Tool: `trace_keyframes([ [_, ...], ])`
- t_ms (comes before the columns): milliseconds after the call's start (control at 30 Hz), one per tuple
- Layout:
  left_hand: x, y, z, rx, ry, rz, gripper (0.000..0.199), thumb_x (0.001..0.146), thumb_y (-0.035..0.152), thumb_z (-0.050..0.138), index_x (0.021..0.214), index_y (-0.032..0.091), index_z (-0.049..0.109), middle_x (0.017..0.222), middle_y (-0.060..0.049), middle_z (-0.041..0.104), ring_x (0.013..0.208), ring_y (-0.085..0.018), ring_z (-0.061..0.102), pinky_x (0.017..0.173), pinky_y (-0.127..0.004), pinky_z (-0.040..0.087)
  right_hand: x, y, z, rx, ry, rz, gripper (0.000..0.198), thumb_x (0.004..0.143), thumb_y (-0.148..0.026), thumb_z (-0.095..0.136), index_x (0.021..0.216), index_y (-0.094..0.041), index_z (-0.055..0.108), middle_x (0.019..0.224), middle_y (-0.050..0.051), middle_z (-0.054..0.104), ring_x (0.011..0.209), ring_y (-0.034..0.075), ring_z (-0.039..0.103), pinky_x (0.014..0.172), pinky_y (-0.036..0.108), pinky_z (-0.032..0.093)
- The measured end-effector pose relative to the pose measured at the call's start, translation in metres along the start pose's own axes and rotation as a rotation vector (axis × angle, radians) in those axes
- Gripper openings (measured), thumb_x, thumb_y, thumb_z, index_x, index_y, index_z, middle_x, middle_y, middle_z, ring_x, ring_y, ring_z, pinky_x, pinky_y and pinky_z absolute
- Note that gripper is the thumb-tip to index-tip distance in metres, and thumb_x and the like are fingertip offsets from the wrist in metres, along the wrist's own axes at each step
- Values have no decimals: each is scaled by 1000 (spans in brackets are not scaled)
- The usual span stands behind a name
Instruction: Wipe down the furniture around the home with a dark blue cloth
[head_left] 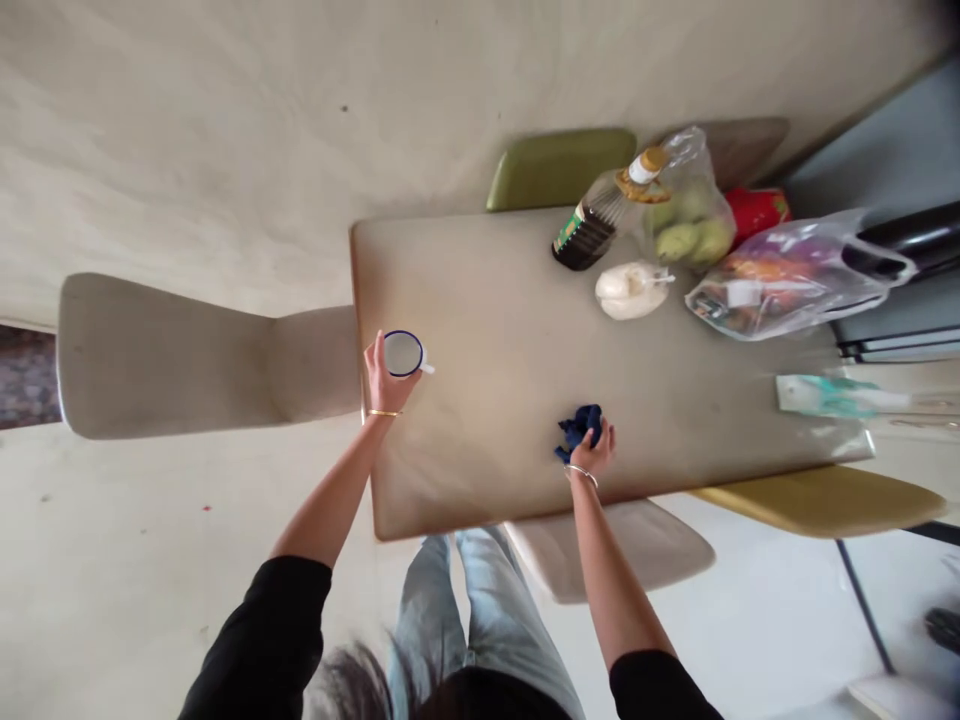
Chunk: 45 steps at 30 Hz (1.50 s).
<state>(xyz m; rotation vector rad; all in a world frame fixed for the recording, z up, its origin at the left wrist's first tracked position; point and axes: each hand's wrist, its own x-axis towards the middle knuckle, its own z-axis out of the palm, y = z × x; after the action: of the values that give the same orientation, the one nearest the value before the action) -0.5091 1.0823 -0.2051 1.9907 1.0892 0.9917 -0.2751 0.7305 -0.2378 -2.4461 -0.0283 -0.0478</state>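
Note:
Near the left end of the table [487, 330], my left hand [387, 382] grips a white mug [403, 355] with a dark blue rim. Its handle points to the right, and the inside looks pale. My thumb and fingers curve around the mug's left and near sides. Farther right, close to the table's front edge, my right hand [598, 452] is closed on a crumpled dark blue cloth [579, 430]. The cloth bunches out to the left of my fingers, against the tabletop.
A bottle of dark liquid [589, 228], a tied bag with something white [631, 290], a bag of green fruit [686, 235] and another plastic bag [787, 280] stand at the back right. Chairs surround the table, including a beige one [180, 360] and a yellow one [817, 500].

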Motion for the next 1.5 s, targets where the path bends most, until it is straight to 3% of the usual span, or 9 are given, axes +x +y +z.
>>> trace_keyframes([
  [100,48,1,43,-10,7,-24,108,62,14,88,155,20,34,138,-16,47,133,-34,50,118,-52,39,9,17,20,-37,-21,-17,59,95,-36,42,143,-6,57,156,26,44,149,37,37,123,58,28],
  [200,92,-2,81,-15,-14,-26,108,63,14,86,156,22,32,140,-16,46,134,-34,50,117,-52,41,3,31,45,-127,-55,-174,55,97,-34,41,145,-12,57,158,21,45,150,34,37,122,56,32],
  [300,130,-6,111,-15,-46,-18,108,63,16,85,157,24,31,140,-15,46,133,-34,51,115,-52,43,-2,40,61,-187,9,-300,52,99,-30,40,146,-18,57,158,17,46,149,32,40,121,57,35],
  [533,176,0,166,-46,-87,59,105,63,15,83,156,22,35,139,-15,47,132,-33,51,117,-51,41,3,44,66,-202,59,-385,52,99,-26,40,148,-16,54,157,19,46,146,35,43,116,62,38],
  [733,176,20,207,-80,-195,103,104,66,18,83,157,22,33,140,-16,47,133,-32,51,116,-52,42,5,41,64,-224,28,-359,53,99,-27,37,149,-17,53,158,19,44,147,35,41,118,61,37],
  [1000,143,44,245,-120,-352,202,106,68,19,82,159,24,28,142,-15,49,136,-31,51,117,-47,42,8,41,61,-220,-27,-296,56,97,-25,37,150,-20,52,159,17,42,148,36,39,119,64,33],
  [1133,127,52,252,-109,-414,169,106,67,18,83,158,26,30,143,-15,49,136,-32,51,114,-48,44,8,42,60,-233,-28,-300,56,96,-26,35,148,-16,54,159,18,42,147,36,40,120,61,32],
  [1333,118,54,256,-157,-403,120,107,66,13,82,158,24,30,145,-16,48,139,-33,49,117,-50,42,8,39,59,-217,-6,-300,56,96,-24,38,149,-18,54,158,18,44,147,36,40,118,63,34],
  [1500,109,51,246,-228,-435,15,115,63,14,88,160,18,27,163,-22,27,154,-36,29,126,-48,30,6,37,56,-186,-16,-307,57,94,-25,40,148,-19,55,157,18,45,148,36,40,119,64,34],
])
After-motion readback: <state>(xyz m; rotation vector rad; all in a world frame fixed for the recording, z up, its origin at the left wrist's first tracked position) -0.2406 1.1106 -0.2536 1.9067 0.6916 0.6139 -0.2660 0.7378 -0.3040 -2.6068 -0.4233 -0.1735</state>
